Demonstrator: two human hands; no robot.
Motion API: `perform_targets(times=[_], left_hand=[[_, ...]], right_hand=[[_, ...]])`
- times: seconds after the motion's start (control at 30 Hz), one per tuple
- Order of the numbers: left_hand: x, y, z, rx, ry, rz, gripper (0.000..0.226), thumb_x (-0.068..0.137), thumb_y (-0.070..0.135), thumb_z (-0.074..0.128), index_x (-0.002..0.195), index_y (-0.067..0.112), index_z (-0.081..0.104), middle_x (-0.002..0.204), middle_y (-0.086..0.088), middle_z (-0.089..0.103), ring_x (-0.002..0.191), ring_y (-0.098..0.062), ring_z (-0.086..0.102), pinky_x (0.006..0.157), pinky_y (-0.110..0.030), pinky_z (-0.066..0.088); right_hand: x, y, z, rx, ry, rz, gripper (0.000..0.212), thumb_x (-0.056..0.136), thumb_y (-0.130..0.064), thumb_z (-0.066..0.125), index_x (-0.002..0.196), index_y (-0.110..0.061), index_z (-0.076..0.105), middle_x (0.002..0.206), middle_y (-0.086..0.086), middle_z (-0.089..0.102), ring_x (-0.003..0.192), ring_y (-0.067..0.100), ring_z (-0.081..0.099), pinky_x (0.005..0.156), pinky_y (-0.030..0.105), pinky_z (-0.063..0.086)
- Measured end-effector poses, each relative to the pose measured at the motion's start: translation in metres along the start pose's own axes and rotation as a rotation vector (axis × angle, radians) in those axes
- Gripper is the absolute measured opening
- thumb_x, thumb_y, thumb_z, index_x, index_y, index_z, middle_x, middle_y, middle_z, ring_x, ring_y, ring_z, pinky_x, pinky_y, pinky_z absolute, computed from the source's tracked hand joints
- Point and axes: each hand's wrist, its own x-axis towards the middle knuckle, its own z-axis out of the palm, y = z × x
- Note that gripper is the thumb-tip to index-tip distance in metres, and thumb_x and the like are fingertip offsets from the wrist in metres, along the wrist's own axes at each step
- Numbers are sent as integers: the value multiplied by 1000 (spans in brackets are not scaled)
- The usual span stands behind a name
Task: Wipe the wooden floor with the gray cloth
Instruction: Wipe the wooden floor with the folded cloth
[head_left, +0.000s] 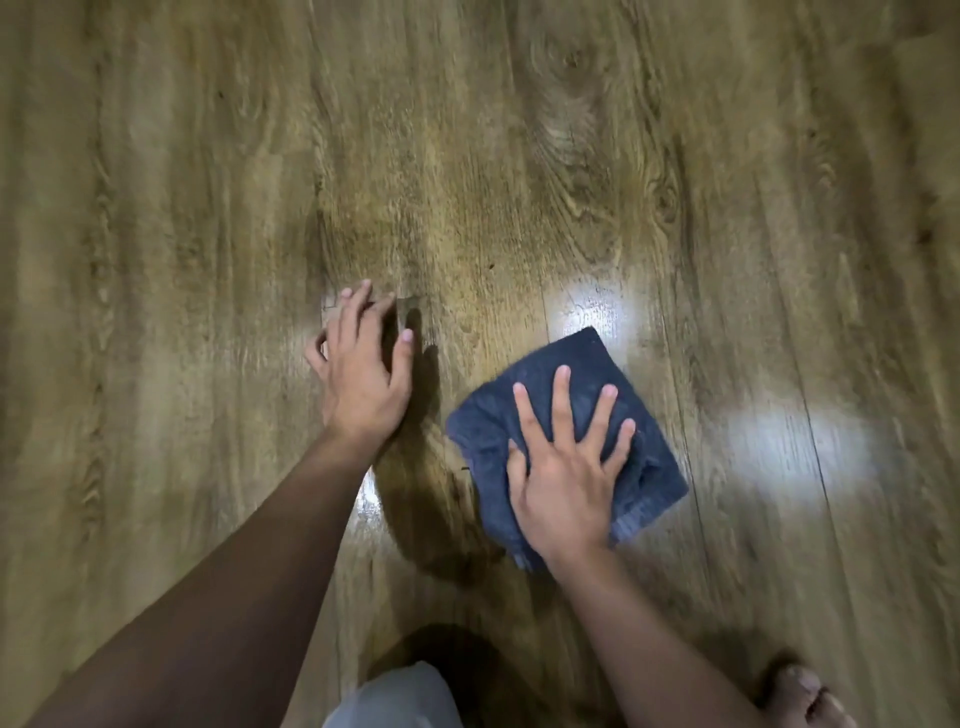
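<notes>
A folded dark gray cloth (571, 395) lies flat on the wooden floor (519, 182), right of the middle of the view. My right hand (566, 467) presses down on it with the palm flat and the fingers spread. My left hand (363, 364) rests on the bare floor to the left of the cloth, fingers bent and fingertips touching the boards, holding nothing. A gap of floor separates the two hands.
Brown wood-grain planks fill the whole view, with bright light reflections (795, 441) to the right of the cloth. My knee in light trousers (395, 701) shows at the bottom edge, and my bare foot (805, 696) at the bottom right.
</notes>
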Motion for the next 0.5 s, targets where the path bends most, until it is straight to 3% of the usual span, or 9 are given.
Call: perform_targets(times=[0.2,0.37,0.5], left_hand=[[0,-11,-2,17,-41,9,48,99,43,43,142,23,51,160,2,35,152,-14,19,112,-42,12],[-26,-7,7,93,-135,85,48,100,44,42,144,27,48,163,4,29,153,-15,16,116,-59,14],[-39,-6,13,107,-177,71,52,101,49,38,148,28,43,165,5,24,155,-13,8,118,-57,14]], right_hand=[[-54,25,4,-32,-54,-50,67,91,-50,37,156,-37,27,168,0,5,151,46,3,115,69,13],[-75,25,7,-74,-106,-56,96,80,-87,35,158,-34,19,168,8,8,149,51,2,114,71,3],[-65,21,9,-51,-88,-36,76,92,-73,33,158,-38,18,168,4,2,150,47,-2,114,72,6]])
